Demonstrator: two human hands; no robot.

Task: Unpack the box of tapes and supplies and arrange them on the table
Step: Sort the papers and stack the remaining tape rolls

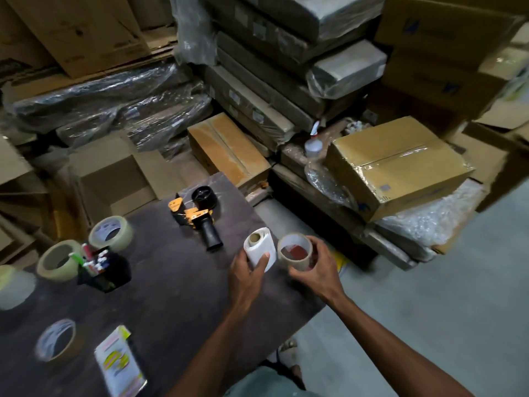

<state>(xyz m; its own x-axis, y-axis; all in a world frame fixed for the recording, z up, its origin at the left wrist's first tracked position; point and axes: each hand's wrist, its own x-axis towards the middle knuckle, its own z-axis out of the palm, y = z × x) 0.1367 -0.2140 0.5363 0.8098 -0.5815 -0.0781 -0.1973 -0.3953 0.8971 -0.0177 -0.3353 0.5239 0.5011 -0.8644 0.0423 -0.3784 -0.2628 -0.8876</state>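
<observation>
My left hand [248, 273] grips a white paper roll [260, 247] standing on the dark table [177, 282] near its right edge. Just to its right, my right hand [316, 267] is wrapped around a clear tape roll [294, 251], held at the table's right edge. A yellow and black tape dispenser [197, 214] lies behind them. At the left stand two clear tape rolls [111, 232] [58, 260], with a black pen holder [104, 269] full of markers in front of them. Another tape roll [57, 339] and a packet of sticky notes [118, 362] lie near the front left.
Stacked cardboard boxes [398, 164] and plastic-wrapped bundles [114, 104] crowd the area behind and right of the table. A blurred tape roll [13, 287] sits at the far left edge. Grey floor [429, 310] lies to the right, with my sandalled foot [289, 356] below the table edge.
</observation>
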